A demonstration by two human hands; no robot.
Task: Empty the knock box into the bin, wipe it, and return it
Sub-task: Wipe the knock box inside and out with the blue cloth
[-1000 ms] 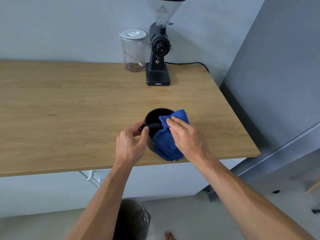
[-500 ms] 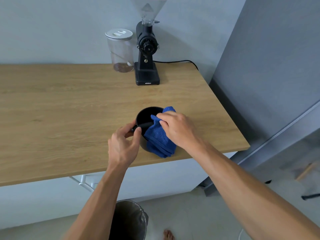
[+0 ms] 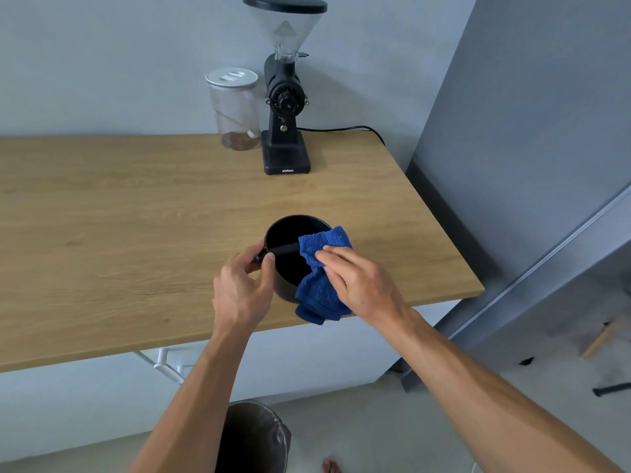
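A round black knock box (image 3: pixel 290 233) with a bar across its mouth stands on the wooden counter (image 3: pixel 136 233) near the front edge. My left hand (image 3: pixel 244 288) grips its left rim and the end of the bar. My right hand (image 3: pixel 358 285) presses a blue cloth (image 3: pixel 321 288) onto the right side of the rim. The cloth hangs down over the box's right wall and past the counter's edge. Below the counter, between my forearms, stands a dark bin (image 3: pixel 252 438) with a liner.
A black coffee grinder (image 3: pixel 285 107) with a clear hopper and a clear jar (image 3: pixel 234 110) with a white lid stand against the back wall. The grinder's cable (image 3: pixel 341 129) runs right. A grey cabinet (image 3: pixel 529 148) rises at the counter's right end.
My right hand has moved the blue cloth along the bar and the box's right rim. My left hand keeps its hold on the box. The camera has shifted a little.
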